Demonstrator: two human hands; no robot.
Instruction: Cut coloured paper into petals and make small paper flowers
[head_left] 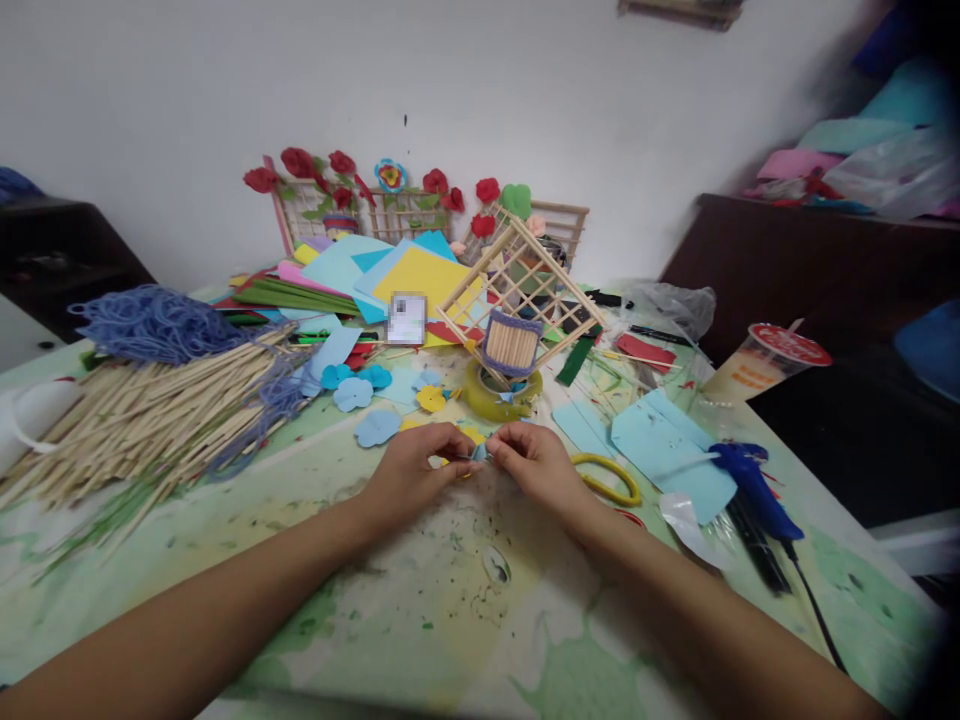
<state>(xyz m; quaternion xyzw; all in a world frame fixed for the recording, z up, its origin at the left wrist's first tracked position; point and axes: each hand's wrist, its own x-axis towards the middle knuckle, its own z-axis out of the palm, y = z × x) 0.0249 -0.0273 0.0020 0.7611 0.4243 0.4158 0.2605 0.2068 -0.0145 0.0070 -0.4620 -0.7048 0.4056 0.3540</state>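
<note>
With left hand [405, 470] and right hand [544, 468] I'm pinching a small blue piece [480, 453] lying between them, mid-frame

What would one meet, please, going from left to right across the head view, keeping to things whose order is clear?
White roll → blue yarn → left hand → small blue piece → right hand → yellow loop → blue glue gun.
</note>
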